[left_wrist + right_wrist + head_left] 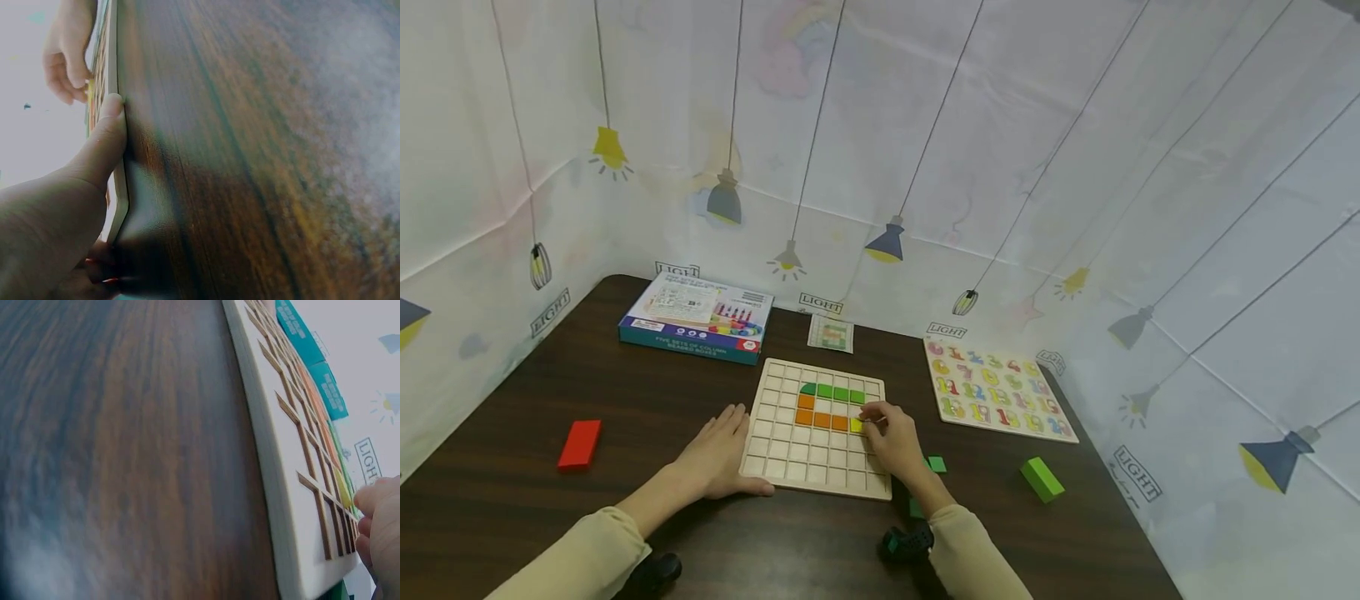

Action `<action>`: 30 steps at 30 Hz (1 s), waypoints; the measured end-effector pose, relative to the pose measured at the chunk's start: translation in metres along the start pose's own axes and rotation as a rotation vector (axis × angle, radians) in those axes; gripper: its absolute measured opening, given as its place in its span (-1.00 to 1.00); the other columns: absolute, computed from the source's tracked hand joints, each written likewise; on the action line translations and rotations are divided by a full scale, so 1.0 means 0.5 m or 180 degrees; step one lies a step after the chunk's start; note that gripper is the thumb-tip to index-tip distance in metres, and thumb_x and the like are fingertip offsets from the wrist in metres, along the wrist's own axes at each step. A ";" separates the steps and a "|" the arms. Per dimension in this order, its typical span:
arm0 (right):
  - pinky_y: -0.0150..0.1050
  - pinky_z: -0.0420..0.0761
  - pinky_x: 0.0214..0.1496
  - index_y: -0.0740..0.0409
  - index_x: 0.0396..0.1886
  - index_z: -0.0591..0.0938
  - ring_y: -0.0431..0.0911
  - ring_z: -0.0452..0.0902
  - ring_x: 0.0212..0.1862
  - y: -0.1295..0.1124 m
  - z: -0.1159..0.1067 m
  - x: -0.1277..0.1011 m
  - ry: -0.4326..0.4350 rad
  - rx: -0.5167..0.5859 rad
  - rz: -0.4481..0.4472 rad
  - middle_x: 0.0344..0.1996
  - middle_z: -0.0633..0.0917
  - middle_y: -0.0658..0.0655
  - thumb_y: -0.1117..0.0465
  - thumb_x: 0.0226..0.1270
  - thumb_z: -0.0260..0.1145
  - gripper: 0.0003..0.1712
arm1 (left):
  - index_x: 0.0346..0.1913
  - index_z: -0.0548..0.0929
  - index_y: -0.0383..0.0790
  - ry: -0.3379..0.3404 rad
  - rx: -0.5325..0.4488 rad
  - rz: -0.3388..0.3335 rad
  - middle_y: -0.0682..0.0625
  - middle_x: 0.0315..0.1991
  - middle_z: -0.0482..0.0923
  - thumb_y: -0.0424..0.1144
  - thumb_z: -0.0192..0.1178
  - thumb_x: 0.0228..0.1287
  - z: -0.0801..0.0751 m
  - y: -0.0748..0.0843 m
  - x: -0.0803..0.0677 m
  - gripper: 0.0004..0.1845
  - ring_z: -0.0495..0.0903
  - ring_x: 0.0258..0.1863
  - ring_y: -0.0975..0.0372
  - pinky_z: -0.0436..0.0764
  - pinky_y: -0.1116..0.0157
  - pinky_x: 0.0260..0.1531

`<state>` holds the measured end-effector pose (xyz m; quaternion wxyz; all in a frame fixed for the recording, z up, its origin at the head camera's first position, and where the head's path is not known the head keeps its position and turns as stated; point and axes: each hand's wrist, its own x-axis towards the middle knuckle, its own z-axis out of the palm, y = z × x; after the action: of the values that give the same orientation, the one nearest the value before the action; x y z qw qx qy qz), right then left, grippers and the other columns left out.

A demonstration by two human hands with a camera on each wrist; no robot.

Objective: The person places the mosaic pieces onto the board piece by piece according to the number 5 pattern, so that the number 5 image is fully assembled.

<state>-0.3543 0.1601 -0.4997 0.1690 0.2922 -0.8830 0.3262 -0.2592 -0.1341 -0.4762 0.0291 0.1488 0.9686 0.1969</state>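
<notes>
Right hand (891, 437) fingertips pinch a small yellow piece (856, 424) sitting in a cell of the wooden grid board (790, 458), right at the end of the orange row (822, 419); grip looks like thumb plus forefinger, though the head view is too small to be sure which fingers touch. Green row (838, 392) lies just above the orange one. Left hand (718, 454) lies flat and relaxed, thumb (106, 134) pressed along the board's left edge (119, 187), holding nothing.

To do this well: keep the left thumb braced so the board doesn't slide on the dark table (625, 400), lower the yellow piece square to the cell walls, press it flush, let go only once it's level with its neighbours.

Spare pieces: green block (1042, 479) and small green piece (936, 464) right of the board, red block (580, 444) well off to the left. Box (696, 318), pattern card (831, 333) and number puzzle (996, 390) lie beyond
</notes>
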 end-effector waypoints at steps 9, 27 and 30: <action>-0.22 0.57 -0.27 0.28 -0.10 0.60 -0.10 0.60 -0.29 0.012 -0.042 -0.006 0.0113 0.0026 0.0006 -0.31 0.69 0.11 0.49 0.29 0.18 -0.78 | 0.30 0.15 -0.68 0.0047 0.0014 0.0073 -0.51 0.34 0.04 0.40 0.28 -0.13 -0.002 0.000 0.002 0.27 0.03 0.35 -0.26 0.10 -0.15 0.26; -0.29 0.51 -0.38 0.26 -0.13 0.63 -0.16 0.59 -0.30 0.057 -0.115 -0.061 0.0099 -0.0030 0.0468 -0.36 0.70 0.06 0.46 0.26 0.25 -0.80 | 0.29 0.16 -0.69 0.0065 0.0090 0.0081 -0.53 0.32 0.06 0.42 0.28 -0.15 -0.002 0.001 0.003 0.28 0.05 0.33 -0.28 0.13 -0.17 0.24; -0.24 0.54 -0.33 0.24 -0.14 0.63 -0.15 0.60 -0.28 0.062 -0.121 -0.070 0.0102 -0.0090 0.0438 -0.36 0.70 0.05 0.47 0.23 0.27 -0.79 | 0.29 0.16 -0.70 0.0051 0.0061 0.0076 -0.53 0.33 0.05 0.41 0.28 -0.14 -0.003 0.004 0.002 0.27 0.04 0.34 -0.28 0.13 -0.17 0.24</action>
<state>-0.3404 0.2342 -0.4874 0.1643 0.2232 -0.9027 0.3292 -0.2596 -0.1327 -0.4739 0.0175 0.1590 0.9688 0.1892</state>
